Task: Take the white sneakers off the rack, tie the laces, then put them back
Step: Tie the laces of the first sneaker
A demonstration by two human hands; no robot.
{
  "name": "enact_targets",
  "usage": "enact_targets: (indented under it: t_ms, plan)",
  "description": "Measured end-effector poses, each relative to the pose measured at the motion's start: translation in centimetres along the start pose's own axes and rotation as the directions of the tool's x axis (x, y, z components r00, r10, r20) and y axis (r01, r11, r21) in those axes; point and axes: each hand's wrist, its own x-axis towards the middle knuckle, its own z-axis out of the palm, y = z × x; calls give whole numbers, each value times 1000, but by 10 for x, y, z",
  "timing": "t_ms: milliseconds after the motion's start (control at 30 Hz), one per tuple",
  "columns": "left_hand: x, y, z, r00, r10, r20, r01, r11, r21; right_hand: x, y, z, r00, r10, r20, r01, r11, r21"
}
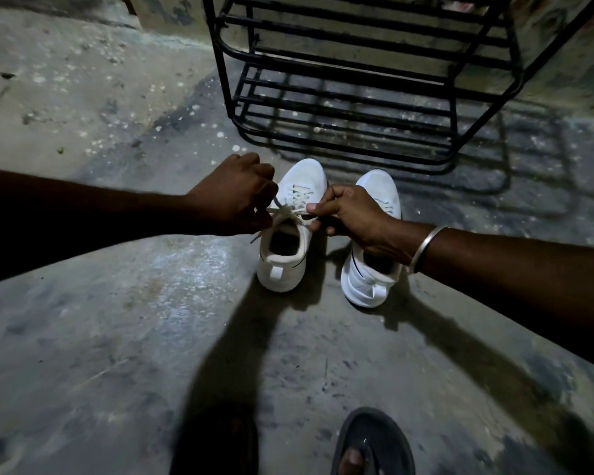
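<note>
Two white sneakers stand side by side on the concrete floor, toes toward the rack. The left sneaker point(288, 248) has its laces point(285, 211) pulled out sideways above the tongue. My left hand point(235, 197) pinches one lace end on the left. My right hand point(350, 217), with a metal bangle on the wrist, pinches the other lace end on the right. The right sneaker point(374, 275) is partly hidden under my right hand. The black metal shoe rack point(343, 108) stands just beyond the sneakers, its visible shelves holding nothing.
The floor point(134, 303) is rough, stained concrete. My foot in a dark sandal point(371, 443) shows at the bottom edge. A wall point(563, 56) stands behind the rack on the right.
</note>
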Motion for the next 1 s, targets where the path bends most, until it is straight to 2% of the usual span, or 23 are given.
enact_targets:
  t_ms: [300,667,867,1000]
  plan:
    - [2,-3,6,993,19,113,-32,993,110,4,-3,-7,998,20,-61,-35,967,-252]
    - [0,-5,8,979,99,178,-128,980,156,13,5,-13,999,-9,-37,-4,949,-315]
    - [1,-2,13,962,16,272,-52,990,128,15,9,-12,999,-27,-33,14,946,-324]
    - [2,-15,11,944,-88,319,105,994,-39,10,8,-22,1000,-26,8,27,972,-235]
